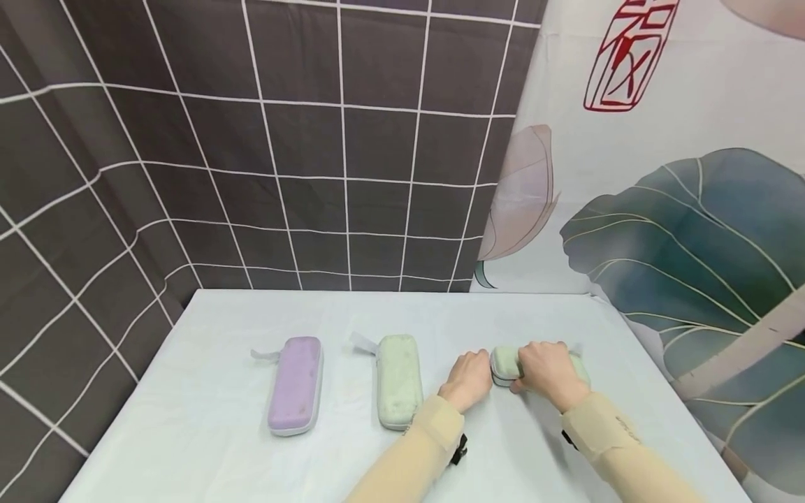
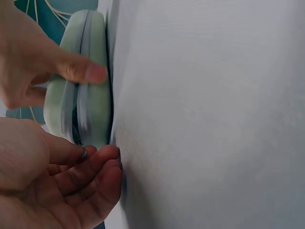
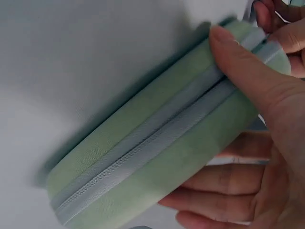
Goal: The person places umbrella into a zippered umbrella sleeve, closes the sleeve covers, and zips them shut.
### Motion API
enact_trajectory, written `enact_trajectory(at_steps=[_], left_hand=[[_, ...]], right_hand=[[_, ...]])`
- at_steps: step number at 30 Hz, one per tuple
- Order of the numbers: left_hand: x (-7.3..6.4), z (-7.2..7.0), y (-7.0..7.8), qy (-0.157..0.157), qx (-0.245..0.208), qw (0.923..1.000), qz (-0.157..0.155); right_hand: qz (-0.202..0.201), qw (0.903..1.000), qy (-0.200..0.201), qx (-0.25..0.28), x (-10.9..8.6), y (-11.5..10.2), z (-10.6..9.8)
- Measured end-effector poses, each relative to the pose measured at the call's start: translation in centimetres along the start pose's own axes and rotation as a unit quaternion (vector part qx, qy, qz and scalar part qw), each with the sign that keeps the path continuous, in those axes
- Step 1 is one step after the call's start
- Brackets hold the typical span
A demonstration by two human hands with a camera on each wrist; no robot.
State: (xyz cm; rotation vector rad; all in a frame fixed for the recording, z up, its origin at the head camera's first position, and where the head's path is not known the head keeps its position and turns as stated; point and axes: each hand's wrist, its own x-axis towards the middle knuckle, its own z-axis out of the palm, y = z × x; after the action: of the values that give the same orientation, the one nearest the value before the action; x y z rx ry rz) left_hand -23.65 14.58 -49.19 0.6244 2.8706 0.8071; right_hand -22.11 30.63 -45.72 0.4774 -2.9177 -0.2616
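Note:
At the right of the table in the head view, a pale green zippered case (image 1: 505,365) lies crosswise, partly covered by my right hand (image 1: 547,374). That hand grips the case, its thumb lying across the grey zipper band (image 3: 143,148) in the right wrist view. My left hand (image 1: 468,381) is at the case's left end. In the left wrist view its thumb and forefinger pinch a small zipper pull (image 2: 85,152), mostly hidden by the fingertips. A narrow dark gap shows between the zipper's two sides near that end.
Left of my hands, a second green case (image 1: 400,381) and a purple case (image 1: 296,384) lie lengthwise, each with a pale strap at its far end. The white table (image 1: 207,405) ends at a dark checked cloth (image 1: 302,140) and a lotus-patterned cloth (image 1: 692,230).

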Motion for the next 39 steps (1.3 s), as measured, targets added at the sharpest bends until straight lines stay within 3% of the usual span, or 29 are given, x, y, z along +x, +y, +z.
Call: enact_trajectory(at_steps=[12, 16, 20, 23, 28, 30, 33, 39], left_hand=[[-0.3, -0.3, -0.3, -0.003, -0.021, 0.9997, -0.007], [-0.2, -0.4, -0.5, -0.012, -0.038, 0.9991, -0.014], [-0.1, -0.5, -0.6, -0.029, -0.052, 0.9979, -0.026], [0.0, -0.6, -0.6, -0.041, -0.052, 0.9972, -0.034], [0.2, -0.6, -0.7, -0.067, -0.063, 0.9943, -0.055], [0.3, -0.5, -0.7, -0.071, -0.067, 0.9937, -0.056], [0.4, -0.7, -0.8, -0.059, -0.075, 0.9943, -0.048], [0.3, -0.6, -1.1, -0.034, -0.103, 0.9928, -0.051]], right_hand=[[0.055, 0.9982, -0.021, -0.016, 0.8, -1.2, -0.1], [0.065, 0.9978, -0.009, -0.008, 0.3, -1.1, 0.2], [0.039, 0.9991, -0.004, 0.017, -0.7, -0.1, 0.3], [0.012, 0.9973, -0.023, 0.069, -1.6, 1.8, 0.3], [-0.031, 0.9752, -0.067, 0.208, -3.0, 5.3, 1.3], [-0.044, 0.9670, -0.073, 0.240, -3.3, 6.0, 1.8], [-0.058, 0.9653, -0.054, 0.249, -3.3, 6.4, 2.1], [-0.068, 0.9727, -0.028, 0.220, -3.0, 5.8, 2.3]])
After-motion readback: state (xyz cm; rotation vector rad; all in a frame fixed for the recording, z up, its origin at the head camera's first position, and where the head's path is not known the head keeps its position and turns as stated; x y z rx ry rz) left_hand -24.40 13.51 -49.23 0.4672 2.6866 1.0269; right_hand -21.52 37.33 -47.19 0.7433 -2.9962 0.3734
